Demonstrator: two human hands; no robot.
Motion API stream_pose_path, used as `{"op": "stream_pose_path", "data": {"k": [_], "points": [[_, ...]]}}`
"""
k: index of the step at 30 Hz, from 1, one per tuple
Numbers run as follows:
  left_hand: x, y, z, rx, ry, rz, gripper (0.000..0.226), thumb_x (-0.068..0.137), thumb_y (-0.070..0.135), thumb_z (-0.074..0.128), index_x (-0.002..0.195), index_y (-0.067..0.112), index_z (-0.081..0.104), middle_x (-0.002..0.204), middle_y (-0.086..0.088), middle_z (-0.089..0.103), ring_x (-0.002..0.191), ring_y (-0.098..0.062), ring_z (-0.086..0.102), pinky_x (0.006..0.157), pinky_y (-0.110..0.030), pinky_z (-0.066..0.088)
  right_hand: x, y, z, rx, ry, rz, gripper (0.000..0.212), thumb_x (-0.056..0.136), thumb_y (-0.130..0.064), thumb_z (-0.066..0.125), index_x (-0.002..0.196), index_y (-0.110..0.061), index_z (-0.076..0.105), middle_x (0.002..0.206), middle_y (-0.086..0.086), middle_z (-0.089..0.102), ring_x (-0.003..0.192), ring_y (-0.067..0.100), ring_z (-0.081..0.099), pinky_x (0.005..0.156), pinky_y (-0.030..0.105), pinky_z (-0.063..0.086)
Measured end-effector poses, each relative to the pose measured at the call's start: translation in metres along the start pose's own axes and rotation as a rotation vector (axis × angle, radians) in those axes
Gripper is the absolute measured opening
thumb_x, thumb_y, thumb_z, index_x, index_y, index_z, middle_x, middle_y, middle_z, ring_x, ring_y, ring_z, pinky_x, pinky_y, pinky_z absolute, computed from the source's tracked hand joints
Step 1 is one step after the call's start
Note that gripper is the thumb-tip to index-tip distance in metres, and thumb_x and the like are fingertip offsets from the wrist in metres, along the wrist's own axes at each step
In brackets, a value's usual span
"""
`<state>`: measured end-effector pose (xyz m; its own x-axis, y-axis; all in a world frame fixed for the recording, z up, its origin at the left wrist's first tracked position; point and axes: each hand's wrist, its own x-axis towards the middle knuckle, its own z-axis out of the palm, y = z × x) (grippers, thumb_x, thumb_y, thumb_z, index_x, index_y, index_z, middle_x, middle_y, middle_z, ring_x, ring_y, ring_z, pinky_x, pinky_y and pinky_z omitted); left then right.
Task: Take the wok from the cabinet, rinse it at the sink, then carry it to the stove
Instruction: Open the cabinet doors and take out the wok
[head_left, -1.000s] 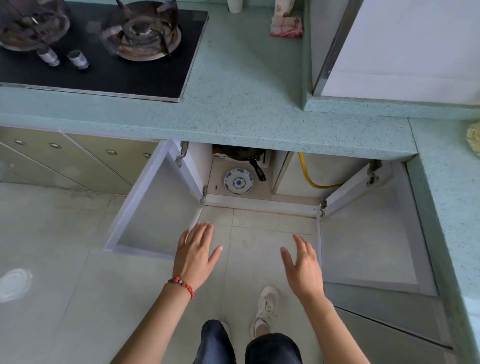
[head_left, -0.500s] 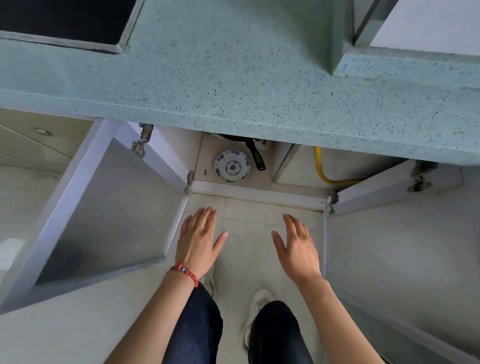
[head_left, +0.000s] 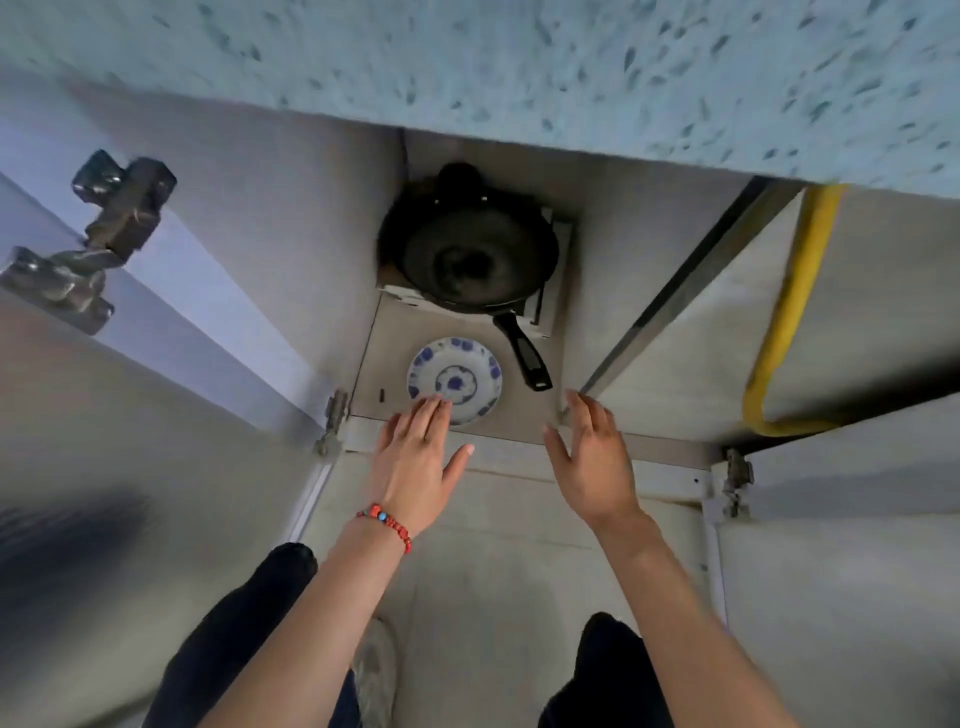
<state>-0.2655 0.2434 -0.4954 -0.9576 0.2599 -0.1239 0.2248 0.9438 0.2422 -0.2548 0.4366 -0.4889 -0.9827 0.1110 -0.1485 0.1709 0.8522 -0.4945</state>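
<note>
A black wok (head_left: 470, 257) sits at the back of the open cabinet (head_left: 530, 436) floor, resting on a pale box. Its long black handle (head_left: 522, 351) points toward me and to the right. My left hand (head_left: 421, 462), with a red bead bracelet, is spread flat at the cabinet's front edge, its fingertips over a blue-and-white plate (head_left: 455, 379). My right hand (head_left: 592, 462) is also spread, fingers apart, just below and right of the handle's end. Neither hand touches the wok.
Both cabinet doors stand open, the left door (head_left: 130, 467) and the right door (head_left: 841, 571) flanking my arms. A speckled green counter edge (head_left: 519, 67) overhangs above. A yellow hose (head_left: 784, 322) runs down in the right compartment. My knees and a shoe are below.
The view has dropped low and close to the cabinet, so the stove is out of sight. Both hands have moved forward to the cabinet's front edge, and the whole wok now shows.
</note>
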Motion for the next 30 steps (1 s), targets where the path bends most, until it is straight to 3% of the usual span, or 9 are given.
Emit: {"op": "stream_pose_path", "data": {"k": [2,4,7,11,16,19,23,25,30], "points": [[0.026,-0.004,0.028,-0.025,0.040,0.006,0.057,0.082,0.044,0.038,0.113,0.002,0.060,0.112,-0.015,0.067,0.104,-0.030,0.065,0.084,-0.044,0.052,0.027,0.013,0.023,0.044,0.054,-0.026,0.051,0.093,-0.032,0.046,0.134,-0.004,0.039,0.135,0.019,0.049,0.124,0.033,0.045,0.098,0.038,0.041],[0.049,-0.007,0.054,-0.097,0.079,0.009,0.061,0.082,0.046,0.034,0.118,0.002,0.057,0.120,-0.016,0.063,0.113,-0.030,0.059,0.093,-0.044,0.046,0.052,0.025,0.043,0.086,0.104,-0.038,0.049,0.092,-0.029,0.049,0.133,-0.004,0.041,0.133,0.020,0.049,0.122,0.033,0.046,0.094,0.038,0.042],[0.075,-0.008,0.086,-0.128,0.124,0.026,0.071,0.083,0.051,0.022,0.132,0.004,0.044,0.139,-0.014,0.047,0.133,-0.026,0.040,0.109,-0.039,0.028,0.087,0.040,0.070,0.191,0.132,0.020,0.050,0.092,-0.030,0.048,0.134,-0.005,0.039,0.138,0.018,0.045,0.127,0.030,0.042,0.098,0.037,0.039],[0.100,-0.010,0.113,-0.091,0.125,0.036,0.060,0.093,0.043,0.031,0.142,0.011,0.024,0.152,-0.005,0.028,0.141,-0.018,0.020,0.113,-0.030,0.011,0.121,0.046,0.090,0.327,0.127,0.030,0.050,0.093,-0.032,0.047,0.136,-0.009,0.038,0.138,0.014,0.049,0.126,0.027,0.046,0.100,0.032,0.036],[0.122,-0.008,0.121,-0.209,0.193,0.033,0.054,0.093,0.038,0.035,0.138,0.008,0.033,0.147,-0.010,0.036,0.136,-0.022,0.031,0.112,-0.035,0.024,0.134,0.052,0.112,0.424,0.088,0.011,0.039,0.094,-0.032,0.043,0.127,-0.013,0.050,0.109,0.016,0.066,0.101,0.028,0.060,0.078,0.026,0.041],[0.139,-0.002,0.125,-0.312,0.214,-0.013,0.053,0.093,0.038,0.036,0.136,0.007,0.036,0.144,-0.011,0.040,0.133,-0.024,0.035,0.109,-0.036,0.028,0.133,0.055,0.122,0.452,0.119,-0.001,0.037,0.094,-0.030,0.042,0.126,-0.013,0.049,0.091,0.010,0.065,0.084,0.024,0.060,0.069,0.025,0.040],[0.161,0.008,0.135,-0.517,0.172,-0.112,0.053,0.092,0.038,0.040,0.134,0.006,0.039,0.139,-0.016,0.046,0.129,-0.029,0.039,0.105,-0.038,0.033,0.122,0.055,0.136,0.442,0.135,-0.067,0.036,0.094,-0.026,0.043,0.128,-0.013,0.046,0.088,0.002,0.060,0.078,0.020,0.057,0.060,0.022,0.039],[0.171,0.010,0.144,-0.605,0.130,-0.156,0.054,0.090,0.039,0.045,0.132,0.005,0.042,0.134,-0.018,0.050,0.125,-0.032,0.044,0.101,-0.039,0.038,0.115,0.058,0.144,0.434,0.139,-0.103,0.036,0.094,-0.025,0.044,0.129,-0.014,0.044,0.088,-0.002,0.057,0.075,0.018,0.056,0.051,0.010,0.036],[0.182,0.006,0.166,-0.779,0.012,-0.240,0.038,0.087,0.037,0.053,0.101,0.003,0.061,0.098,-0.014,0.066,0.098,-0.030,0.061,0.071,-0.026,0.041,0.107,0.064,0.167,0.455,0.103,-0.108,0.044,0.095,-0.023,0.045,0.136,-0.013,0.035,0.093,0.002,0.061,0.072,0.012,0.054,0.054,0.002,0.038]]}}
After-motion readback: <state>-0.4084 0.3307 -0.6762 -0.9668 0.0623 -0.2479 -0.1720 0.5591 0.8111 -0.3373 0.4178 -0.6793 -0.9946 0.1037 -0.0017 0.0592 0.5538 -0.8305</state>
